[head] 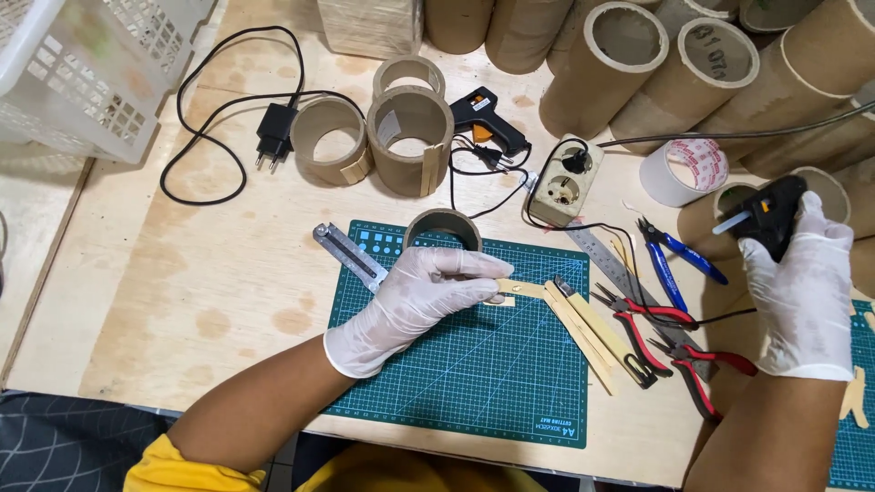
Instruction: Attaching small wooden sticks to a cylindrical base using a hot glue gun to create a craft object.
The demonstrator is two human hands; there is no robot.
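My left hand (421,296), in a white glove, rests on the green cutting mat (474,383) and pinches a thin wooden strip (519,290) flat against it, just in front of a short cardboard ring (444,224). My right hand (802,292), also gloved, grips a black hot glue gun (770,211) raised at the right, nozzle pointing left. Several more wooden strips (588,333) lie on the mat's right edge.
Red-handled pliers (679,351), blue cutters (679,260), a steel ruler (606,260) and a folding ruler (348,255) lie around the mat. A power strip (567,187), second glue gun (483,114), tape roll (682,169), cardboard rings (408,137), tall tubes (629,55), white basket (82,68).
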